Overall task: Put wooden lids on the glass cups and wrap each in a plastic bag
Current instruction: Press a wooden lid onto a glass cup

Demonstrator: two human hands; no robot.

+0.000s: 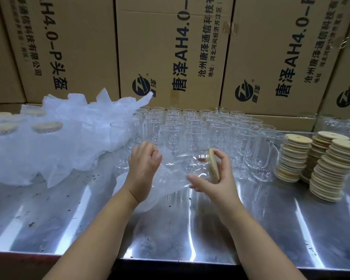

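A glass cup point(190, 164) lies sideways above the metal table, a wooden lid point(213, 167) on its mouth facing right. My right hand point(214, 178) grips the lidded end with thumb and fingers round the lid's rim. My left hand point(143, 166) pinches the edge of a clear plastic bag point(166, 190) that drapes around the cup's other end. Several bare glass cups point(192, 126) stand in rows behind my hands. Stacks of wooden lids point(329, 166) rise at the right.
A heap of plastic bags point(69, 134) covers lidded cups point(47, 126) at the left. Cardboard boxes point(170, 53) wall off the back. The steel table point(170, 235) has a front edge close to me.
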